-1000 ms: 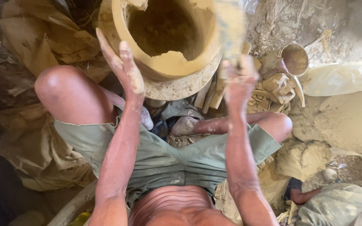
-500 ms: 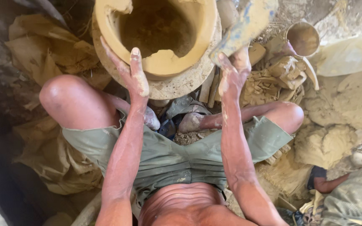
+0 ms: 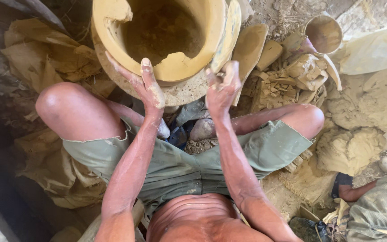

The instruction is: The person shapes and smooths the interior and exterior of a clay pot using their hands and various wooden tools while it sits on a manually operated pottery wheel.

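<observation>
Left hand lies open, flat against the clay pot wall; right hand now grips the flat paddle, brought down against the rim from its earlier raised position

Warm daylight falls from the upper right, brightest on the pale ground and the sheet there, which nearly wash out. The lower left corner sinks into deep shadow. The pot holds a shaded hollow. Focus is fair in the middle; edges stretch and soften slightly.
</observation>
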